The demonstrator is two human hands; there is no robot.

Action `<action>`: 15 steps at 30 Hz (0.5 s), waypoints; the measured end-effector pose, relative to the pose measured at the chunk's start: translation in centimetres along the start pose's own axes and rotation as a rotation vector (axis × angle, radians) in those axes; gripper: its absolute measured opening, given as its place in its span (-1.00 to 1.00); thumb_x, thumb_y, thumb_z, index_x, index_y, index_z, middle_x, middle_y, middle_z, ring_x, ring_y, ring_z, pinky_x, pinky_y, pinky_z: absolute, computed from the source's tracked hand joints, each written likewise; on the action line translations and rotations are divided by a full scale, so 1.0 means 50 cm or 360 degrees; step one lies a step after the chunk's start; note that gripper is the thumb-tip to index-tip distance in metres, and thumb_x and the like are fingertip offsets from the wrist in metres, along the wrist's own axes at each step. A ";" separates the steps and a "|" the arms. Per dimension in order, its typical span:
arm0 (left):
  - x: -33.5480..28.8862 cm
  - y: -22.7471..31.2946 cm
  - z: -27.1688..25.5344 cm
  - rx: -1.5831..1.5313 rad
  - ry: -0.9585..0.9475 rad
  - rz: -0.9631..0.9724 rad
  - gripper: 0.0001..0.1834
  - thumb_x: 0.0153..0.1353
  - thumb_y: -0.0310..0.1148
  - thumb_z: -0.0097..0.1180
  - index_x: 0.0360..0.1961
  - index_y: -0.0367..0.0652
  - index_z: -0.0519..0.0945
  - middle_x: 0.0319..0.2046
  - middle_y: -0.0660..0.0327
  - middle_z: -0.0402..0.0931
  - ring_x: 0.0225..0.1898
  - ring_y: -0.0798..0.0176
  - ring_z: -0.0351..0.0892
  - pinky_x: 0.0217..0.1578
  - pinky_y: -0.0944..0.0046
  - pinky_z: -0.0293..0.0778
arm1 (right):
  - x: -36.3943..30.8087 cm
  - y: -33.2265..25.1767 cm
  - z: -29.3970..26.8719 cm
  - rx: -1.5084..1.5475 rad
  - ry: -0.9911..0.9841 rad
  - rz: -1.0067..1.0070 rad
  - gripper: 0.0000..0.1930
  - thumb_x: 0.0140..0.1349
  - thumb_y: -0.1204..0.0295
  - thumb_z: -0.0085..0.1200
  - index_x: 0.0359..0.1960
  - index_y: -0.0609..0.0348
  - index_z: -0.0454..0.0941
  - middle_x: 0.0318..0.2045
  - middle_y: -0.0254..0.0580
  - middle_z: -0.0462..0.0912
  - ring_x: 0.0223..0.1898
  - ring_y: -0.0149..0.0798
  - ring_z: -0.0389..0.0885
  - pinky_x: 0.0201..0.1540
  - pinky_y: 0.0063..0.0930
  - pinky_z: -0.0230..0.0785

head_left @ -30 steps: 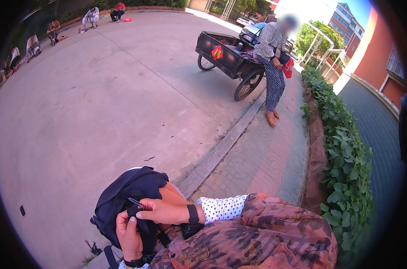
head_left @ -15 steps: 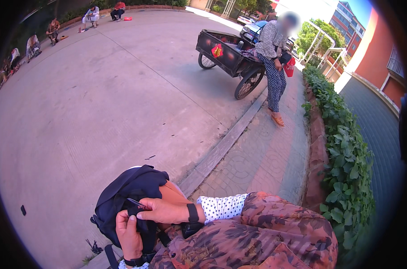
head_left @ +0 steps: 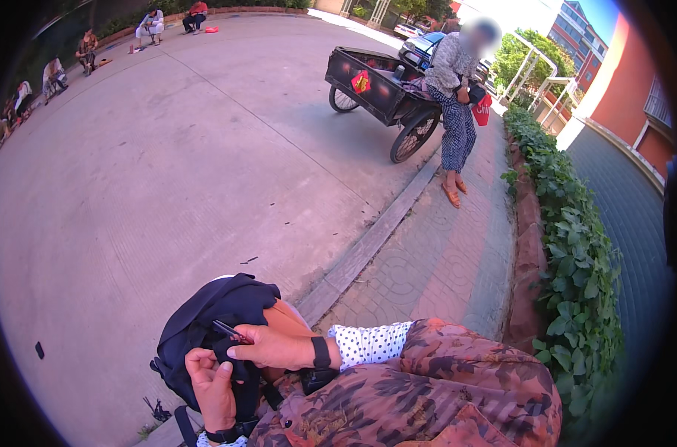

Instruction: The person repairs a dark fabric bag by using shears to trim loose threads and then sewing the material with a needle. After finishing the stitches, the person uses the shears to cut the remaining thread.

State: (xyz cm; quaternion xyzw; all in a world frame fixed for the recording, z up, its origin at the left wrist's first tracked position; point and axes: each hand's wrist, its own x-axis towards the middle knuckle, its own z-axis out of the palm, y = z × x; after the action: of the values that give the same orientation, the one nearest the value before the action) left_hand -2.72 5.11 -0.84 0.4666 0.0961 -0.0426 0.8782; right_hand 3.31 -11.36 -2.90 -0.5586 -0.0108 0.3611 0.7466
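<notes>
Dark navy-black cloth lies bunched over my lap. My right hand is closed around a slim dark tool, whose narrow end sticks out past the thumb and index finger; its exact kind cannot be made out. Just below and to the left, my left hand has its thumb and fingertips pinched together at a fold of the black cloth. The two hands almost meet. Cloth and fingers partly hide what lies between them. Black straps circle both wrists.
A black cargo tricycle stands ahead, with a person leaning by it holding a red bag. Leafy plants line the right side. A stone curb divides paving from concrete, where small dark scraps lie. Several people sit far left.
The dark tool in my right hand has turned slightly and shows broader. My left fingers have shifted a little. The person by the tricycle has moved their feet and raised a hand.
</notes>
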 end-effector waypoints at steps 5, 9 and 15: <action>0.004 -0.025 -0.034 0.0063 -0.0087 0.0045 -0.67 0.21 -0.71 0.14 -0.04 -0.17 0.46 -0.10 0.24 0.51 -0.11 0.40 0.52 -0.02 0.43 0.44 | 0.000 0.000 0.003 0.0007 -0.0018 0.0004 -0.82 0.40 0.34 0.13 -0.18 0.10 0.40 -0.45 -0.49 0.36 -0.55 -0.62 0.22 -0.59 -0.67 0.04; 0.007 -0.032 -0.041 0.0151 -0.0069 0.0110 -0.70 0.21 -0.71 0.15 -0.05 -0.23 0.51 -0.10 0.26 0.51 -0.09 0.42 0.50 0.01 0.44 0.41 | -0.005 -0.007 0.005 0.0019 -0.0019 0.0022 -0.83 0.41 0.34 0.12 -0.17 0.11 0.41 -0.43 -0.47 0.37 -0.54 -0.62 0.22 -0.59 -0.67 0.05; 0.005 -0.031 -0.038 0.0144 -0.0034 0.0064 -0.66 0.22 -0.71 0.14 0.02 -0.27 0.53 -0.11 0.26 0.53 -0.09 0.42 0.50 0.03 0.46 0.40 | -0.002 -0.003 -0.001 -0.0039 0.0027 0.0007 -0.82 0.41 0.32 0.11 -0.16 0.12 0.43 -0.40 -0.42 0.45 -0.54 -0.61 0.27 -0.59 -0.67 0.07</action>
State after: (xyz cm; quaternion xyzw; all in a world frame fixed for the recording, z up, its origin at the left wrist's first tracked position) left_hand -2.98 5.83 -3.21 0.5072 0.0752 -0.0342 0.8578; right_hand 3.34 -11.51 -2.74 -0.5707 -0.0075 0.3579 0.7390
